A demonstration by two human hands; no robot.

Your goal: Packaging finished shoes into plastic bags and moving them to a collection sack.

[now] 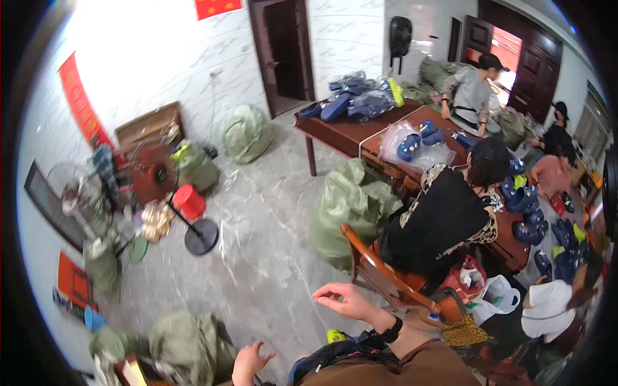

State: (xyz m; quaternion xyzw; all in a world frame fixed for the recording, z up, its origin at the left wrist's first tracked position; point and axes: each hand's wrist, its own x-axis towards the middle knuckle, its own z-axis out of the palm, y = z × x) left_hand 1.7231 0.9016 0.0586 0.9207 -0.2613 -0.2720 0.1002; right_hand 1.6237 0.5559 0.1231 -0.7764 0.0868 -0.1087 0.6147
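My right hand [351,302] hangs over the grey marble floor, a dark band round its wrist. Its fingers stretch forward, slightly bent, with nothing in them. Lower down, my left hand [251,362] has its thumb and fingers apart and is also bare. It is nearest to a large green woven sack [193,344] at the lower left. A wooden chair [368,260] stands just beyond my right hand, with a person in black seated on it. Behind the chair back slumps another green sack [347,209].
A long brown table [393,132] bears blue clogs [431,132] and wrapped shoes. Several people sit or stand along it. On the left stand a pedestal fan [152,168], a red bucket [188,202] and more sacks. Bags [496,297] lie at the right beside the chair.
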